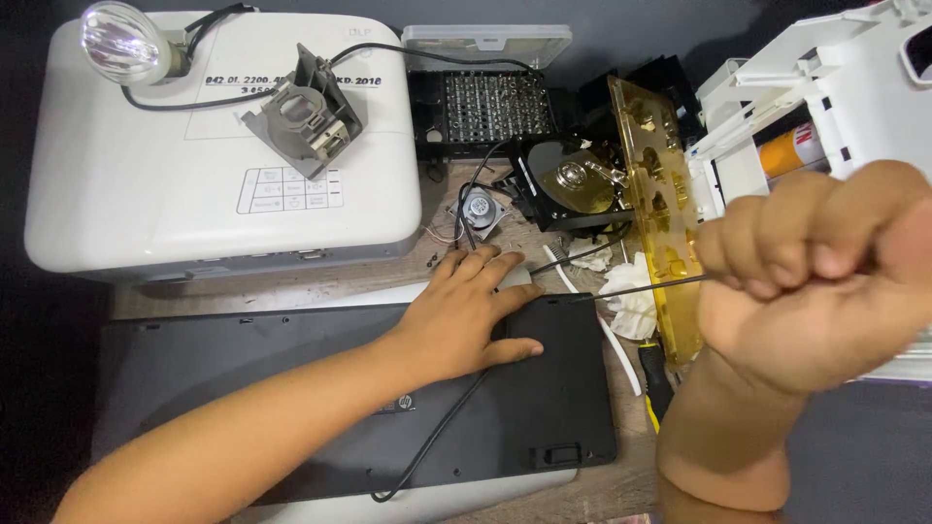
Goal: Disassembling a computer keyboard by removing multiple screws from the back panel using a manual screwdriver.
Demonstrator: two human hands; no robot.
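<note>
My left hand (pixel 466 311) lies flat, fingers apart, on the far right corner of a black laptop (pixel 291 388) that rests bottom side up on the wooden table. My right hand (pixel 815 281) is raised close to the camera in a fist, closed on a thin black rod-like tool (pixel 631 288) whose tip points left toward the laptop's corner. A black cable (pixel 437 437) runs from under my left hand across the laptop to its near edge.
A white projector (pixel 146 175) sits at the back left with a lamp module (pixel 306 112) and a bulb (pixel 121 41) on top. Behind the laptop lie a small fan (pixel 478 207), an opened hard drive (pixel 573 184), a yellow translucent panel (pixel 660 213), a black bit tray (pixel 485 107), and white tissue (pixel 626 291). White plastic housing (pixel 825 87) fills the right.
</note>
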